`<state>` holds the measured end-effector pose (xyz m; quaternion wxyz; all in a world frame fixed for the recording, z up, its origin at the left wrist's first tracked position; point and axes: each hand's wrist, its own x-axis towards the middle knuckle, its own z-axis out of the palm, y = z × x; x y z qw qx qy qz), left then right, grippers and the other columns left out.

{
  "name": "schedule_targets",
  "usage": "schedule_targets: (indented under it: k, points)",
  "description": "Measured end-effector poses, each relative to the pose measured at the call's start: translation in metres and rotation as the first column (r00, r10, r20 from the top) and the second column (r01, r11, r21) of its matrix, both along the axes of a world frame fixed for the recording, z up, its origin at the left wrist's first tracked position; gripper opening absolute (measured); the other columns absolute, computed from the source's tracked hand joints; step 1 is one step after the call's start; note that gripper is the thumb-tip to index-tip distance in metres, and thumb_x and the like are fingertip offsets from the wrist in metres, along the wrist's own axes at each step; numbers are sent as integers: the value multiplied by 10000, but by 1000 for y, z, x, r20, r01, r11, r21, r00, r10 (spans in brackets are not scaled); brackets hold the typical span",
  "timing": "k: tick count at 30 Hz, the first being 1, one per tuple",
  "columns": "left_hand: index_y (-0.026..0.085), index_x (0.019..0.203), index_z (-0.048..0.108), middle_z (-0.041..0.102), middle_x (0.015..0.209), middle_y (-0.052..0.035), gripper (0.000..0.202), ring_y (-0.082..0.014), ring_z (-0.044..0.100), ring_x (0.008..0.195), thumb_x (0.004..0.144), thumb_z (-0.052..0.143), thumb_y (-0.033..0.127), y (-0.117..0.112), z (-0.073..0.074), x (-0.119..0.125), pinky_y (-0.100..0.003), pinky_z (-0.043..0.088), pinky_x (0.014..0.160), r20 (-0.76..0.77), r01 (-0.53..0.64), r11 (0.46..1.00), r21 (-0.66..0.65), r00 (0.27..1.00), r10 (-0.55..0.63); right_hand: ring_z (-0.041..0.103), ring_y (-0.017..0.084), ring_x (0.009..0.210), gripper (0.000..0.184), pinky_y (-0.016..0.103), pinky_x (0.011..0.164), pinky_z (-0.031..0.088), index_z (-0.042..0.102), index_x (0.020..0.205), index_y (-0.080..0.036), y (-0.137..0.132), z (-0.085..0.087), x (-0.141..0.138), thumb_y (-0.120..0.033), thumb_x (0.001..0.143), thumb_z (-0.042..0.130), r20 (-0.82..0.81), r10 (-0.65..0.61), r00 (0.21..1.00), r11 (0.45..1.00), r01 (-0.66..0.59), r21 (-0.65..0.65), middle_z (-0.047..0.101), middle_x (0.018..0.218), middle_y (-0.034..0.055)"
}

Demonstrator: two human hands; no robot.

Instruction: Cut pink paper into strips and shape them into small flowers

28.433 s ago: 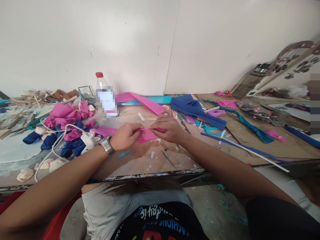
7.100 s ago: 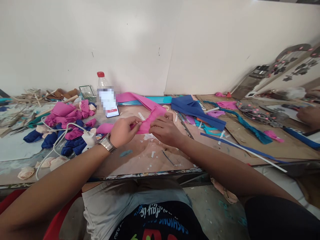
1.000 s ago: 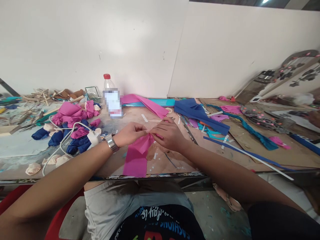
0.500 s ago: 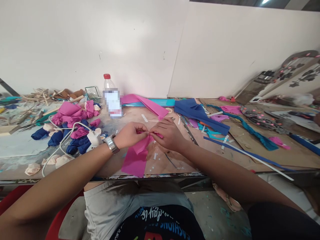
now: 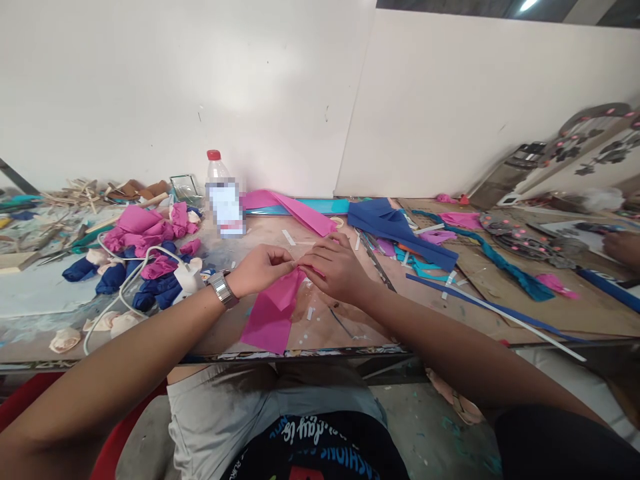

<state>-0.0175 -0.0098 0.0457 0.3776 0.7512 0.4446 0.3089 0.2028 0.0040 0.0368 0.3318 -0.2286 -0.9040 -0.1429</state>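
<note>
My left hand (image 5: 260, 269) and my right hand (image 5: 331, 268) meet over the middle of the table, both pinched on the upper end of a pink paper strip (image 5: 270, 313). The strip hangs down from my fingers and lies on the table toward its front edge. A metal watch (image 5: 220, 289) sits on my left wrist. More pink paper (image 5: 295, 207) lies folded behind my hands near the wall.
Pink and blue paper rolls (image 5: 140, 253) and a white cable (image 5: 120, 280) lie at left. A plastic bottle (image 5: 223, 193) stands behind. Blue sheets (image 5: 395, 227) and strips (image 5: 500, 260) spread right. Another person's hand (image 5: 625, 247) rests at far right.
Over the last second my hands stay pinched together on the strip; its hanging end has shifted slightly left. Earlier the strip was bunched and held higher.
</note>
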Motion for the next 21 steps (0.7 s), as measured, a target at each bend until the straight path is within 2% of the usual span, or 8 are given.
schedule_targets:
  k: [3,7,12,16,21]
  points:
    - [134,730,677,489,581,37,299,-83,371,543,885,608,380,0,-2,0,-228,272,523,-2,5,999,33,1000,-5,611,202,905,116,436,970,323,694,952,-224,-1,0,-1,-249,983,585,6,10,1000,999,-10,-33,745,889,20]
    - [135,762,678,569,640,16,284,-92,438,578,899,592,368,-2,-5,0,-224,328,553,0,45,995,88,999,-45,603,200,888,123,427,962,314,680,904,-206,-1,1,-2,-242,971,584,-8,16,1000,998,-17,-66,738,870,25]
    - [147,795,694,636,680,2,253,-108,502,610,908,572,338,-6,-1,0,-234,367,596,-85,31,978,208,996,-14,597,205,888,136,414,946,311,671,906,-206,0,0,-2,-261,980,570,-18,5,1000,995,-7,-97,741,877,32]
    - [155,796,698,639,672,0,253,-119,513,611,913,553,327,-7,1,-1,-249,347,595,-176,39,958,285,984,12,589,209,916,143,407,948,307,659,901,-205,1,0,-2,-257,985,556,21,4,1000,993,-2,-117,731,881,32]
    - [165,806,692,614,649,10,250,-119,497,598,920,540,327,-6,-1,-2,-256,326,589,-237,55,949,311,971,21,577,215,931,158,403,949,302,662,903,-201,1,2,-1,-250,992,541,51,15,999,991,-8,-136,719,877,36]
